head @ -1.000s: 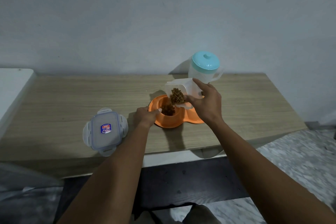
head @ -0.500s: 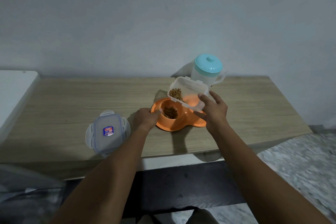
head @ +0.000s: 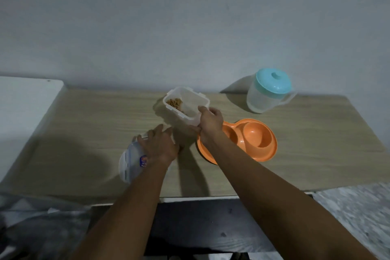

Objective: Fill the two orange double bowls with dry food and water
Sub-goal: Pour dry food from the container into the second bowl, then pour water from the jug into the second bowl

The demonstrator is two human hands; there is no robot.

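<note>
Clear plastic in the fingers [head: 204,110] of the right hand [head: 211,121]: curled round the near corner of an open tub [head: 185,99], tilted above the bench [head: 95,124], a little dry food [head: 174,103] in its far corner. Left hand [head: 160,145] straight-fingered and spread, laid over a see-through lid [head: 129,160] on the bench. Just right of the right wrist, an orange double bowl [head: 260,141] flat on the bench, partly hidden by the forearm. Further back right, a clear jug [head: 261,99] with a teal cap, upright.
</note>
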